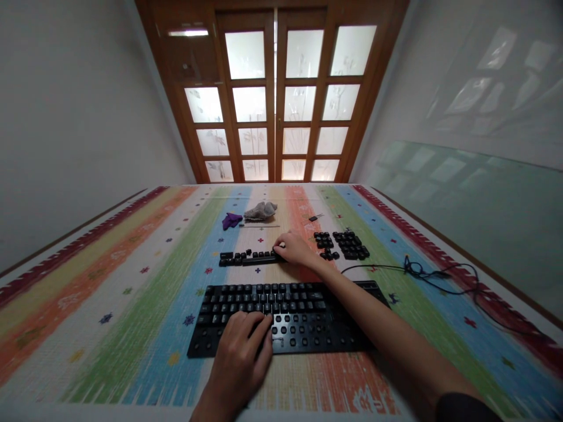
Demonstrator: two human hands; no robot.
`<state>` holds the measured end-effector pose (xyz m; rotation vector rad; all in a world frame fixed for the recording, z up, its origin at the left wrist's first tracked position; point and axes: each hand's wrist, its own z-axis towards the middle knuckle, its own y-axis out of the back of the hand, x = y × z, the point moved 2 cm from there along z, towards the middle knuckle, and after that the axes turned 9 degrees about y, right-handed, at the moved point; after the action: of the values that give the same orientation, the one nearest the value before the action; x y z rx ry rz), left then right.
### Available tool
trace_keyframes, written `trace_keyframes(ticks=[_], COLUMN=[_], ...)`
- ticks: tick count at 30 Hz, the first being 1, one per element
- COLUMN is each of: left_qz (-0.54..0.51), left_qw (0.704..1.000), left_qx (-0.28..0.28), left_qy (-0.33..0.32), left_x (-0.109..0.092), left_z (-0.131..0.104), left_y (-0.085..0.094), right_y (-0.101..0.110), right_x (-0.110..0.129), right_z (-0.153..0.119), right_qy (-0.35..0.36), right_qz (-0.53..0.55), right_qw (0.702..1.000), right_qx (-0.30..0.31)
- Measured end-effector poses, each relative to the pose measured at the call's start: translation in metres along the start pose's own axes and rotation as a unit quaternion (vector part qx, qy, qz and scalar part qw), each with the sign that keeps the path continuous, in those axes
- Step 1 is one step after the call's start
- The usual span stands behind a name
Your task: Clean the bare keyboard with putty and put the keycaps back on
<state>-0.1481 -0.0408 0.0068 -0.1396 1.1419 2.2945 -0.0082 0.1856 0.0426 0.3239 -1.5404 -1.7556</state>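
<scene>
A black keyboard point(308, 319) lies in front of me on the striped cloth. Its upper rows carry keycaps, while much of the lower part shows bare switch posts. My left hand point(244, 343) rests on the keyboard's lower left-middle part, fingers bent and somewhat apart; whatever is under the fingertips is hidden. Beyond the keyboard is a row of loose black keycaps point(240, 258), including the long space bar point(259, 260). At that row's right end, my right hand point(292, 247) has thumb and fingers closed around a keycap, mostly covered by the fingers.
More loose keycaps point(349, 243) lie grouped at the right. Farther back are a purple cloth point(231, 220), a grey cloth point(261, 211), a thin rod point(260, 226) and a small black-ended tool point(314, 218). A black cable point(457, 290) loops across the right side.
</scene>
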Motion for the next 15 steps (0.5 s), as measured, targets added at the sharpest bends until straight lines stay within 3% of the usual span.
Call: trace_keyframes(ticks=[15], left_qz=[-0.014], left_qw=[1.0], left_qx=[-0.002], left_qy=[0.004], left_x=[0.0], left_z=[0.001], left_y=[0.0], right_y=[-0.005], right_x=[-0.011], right_z=[0.022], right_qy=[-0.014], right_qz=[0.033], right_qw=[0.999], right_qx=[0.031])
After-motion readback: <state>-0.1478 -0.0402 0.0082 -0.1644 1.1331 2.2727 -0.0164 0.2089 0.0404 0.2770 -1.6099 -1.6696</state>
